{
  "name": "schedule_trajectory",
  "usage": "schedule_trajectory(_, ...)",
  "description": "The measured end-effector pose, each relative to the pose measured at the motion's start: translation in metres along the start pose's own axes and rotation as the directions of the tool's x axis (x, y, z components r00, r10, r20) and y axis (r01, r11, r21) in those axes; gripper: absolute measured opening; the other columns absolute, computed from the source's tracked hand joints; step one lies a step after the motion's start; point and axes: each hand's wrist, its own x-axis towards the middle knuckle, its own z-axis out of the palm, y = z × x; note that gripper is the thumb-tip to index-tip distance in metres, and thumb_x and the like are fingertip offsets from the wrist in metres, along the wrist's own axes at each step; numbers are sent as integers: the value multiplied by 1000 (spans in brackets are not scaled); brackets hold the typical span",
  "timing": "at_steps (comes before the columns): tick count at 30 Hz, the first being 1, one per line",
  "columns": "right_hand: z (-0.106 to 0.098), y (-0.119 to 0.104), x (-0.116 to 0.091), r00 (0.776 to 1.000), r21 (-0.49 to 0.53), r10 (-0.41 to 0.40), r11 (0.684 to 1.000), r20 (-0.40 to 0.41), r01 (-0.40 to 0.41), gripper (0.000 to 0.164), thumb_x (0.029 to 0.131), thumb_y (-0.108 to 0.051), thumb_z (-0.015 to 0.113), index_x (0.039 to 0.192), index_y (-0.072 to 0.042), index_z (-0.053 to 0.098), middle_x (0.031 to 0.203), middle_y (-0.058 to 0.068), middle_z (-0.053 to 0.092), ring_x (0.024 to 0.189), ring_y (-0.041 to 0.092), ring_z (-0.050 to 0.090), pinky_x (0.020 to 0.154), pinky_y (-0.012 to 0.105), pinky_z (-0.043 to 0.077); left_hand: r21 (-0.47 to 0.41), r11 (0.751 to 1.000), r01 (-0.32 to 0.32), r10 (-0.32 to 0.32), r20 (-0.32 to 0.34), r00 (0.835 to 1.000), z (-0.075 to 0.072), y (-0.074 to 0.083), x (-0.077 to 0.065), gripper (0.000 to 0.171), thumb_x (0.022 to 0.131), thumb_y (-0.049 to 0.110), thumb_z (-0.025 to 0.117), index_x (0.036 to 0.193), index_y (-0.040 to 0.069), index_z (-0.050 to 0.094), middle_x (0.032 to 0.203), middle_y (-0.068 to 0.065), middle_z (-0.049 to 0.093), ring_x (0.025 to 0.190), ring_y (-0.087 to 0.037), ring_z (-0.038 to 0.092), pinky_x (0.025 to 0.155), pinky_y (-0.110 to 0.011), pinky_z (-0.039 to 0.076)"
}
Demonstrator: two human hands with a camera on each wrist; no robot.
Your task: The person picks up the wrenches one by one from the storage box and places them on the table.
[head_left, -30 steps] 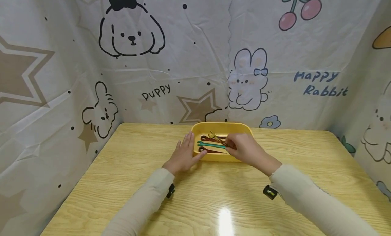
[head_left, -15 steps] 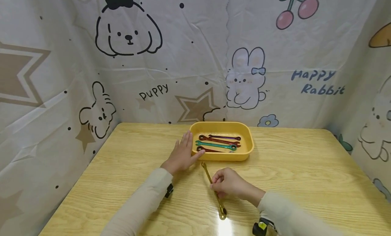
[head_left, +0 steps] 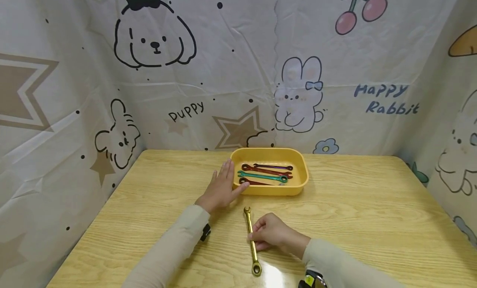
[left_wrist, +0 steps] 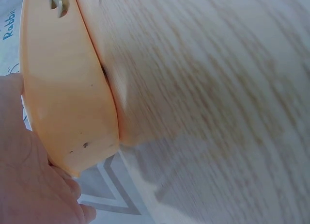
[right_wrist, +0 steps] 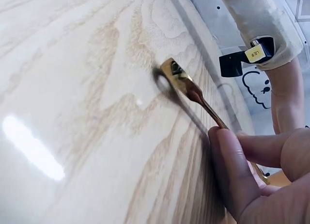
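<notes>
A gold combination wrench (head_left: 251,234) lies lengthwise in front of the tray, its open end away from me and its ring end nearer. My right hand (head_left: 273,235) pinches its shaft between thumb and fingers, close over the table. In the right wrist view the wrench's ring end (right_wrist: 177,78) sticks out past the fingertips. My left hand (head_left: 220,188) rests with straight fingers along the left end of the yellow tray (head_left: 270,190), thumb at the front rim. Inside the tray lie a green wrench (head_left: 262,176), a purple wrench (head_left: 273,166) and two reddish wrenches (head_left: 266,170).
The tray stands toward the back of a wood-grain table (head_left: 357,205). Close behind the table's back edge hangs a printed cloth (head_left: 238,73), which also runs along both sides. A bright reflection (head_left: 273,275) shows on the tabletop near me.
My right hand has lifted the gold wrench out of the tray and brought it toward me, turning it nearly lengthwise. My left hand has stayed at the tray's left end.
</notes>
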Motion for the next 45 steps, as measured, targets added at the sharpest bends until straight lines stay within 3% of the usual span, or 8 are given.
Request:
schedule_trajectory(17, 10, -6, 14, 1000, 8, -4, 1000, -12, 5, 8, 85, 4, 68, 78, 6, 65, 70, 8, 64, 53, 10, 64, 57, 27, 57, 14, 1000, -6, 6, -16, 1000, 1, -2, 2, 94, 95, 68, 26, 152, -2, -1, 160, -18, -4, 147, -29, -2, 117, -52, 7)
schedule_trajectory(45, 11, -6, 20, 1000, -18, 0, 1000, -16, -1, 10, 84, 3, 68, 74, 7, 68, 59, 4, 64, 50, 9, 63, 54, 26, 56, 4, 1000, -4, 4, -9, 1000, 2, -2, 1, 95, 94, 70, 24, 152, -1, -2, 160, -17, -4, 147, -29, -2, 117, -51, 7)
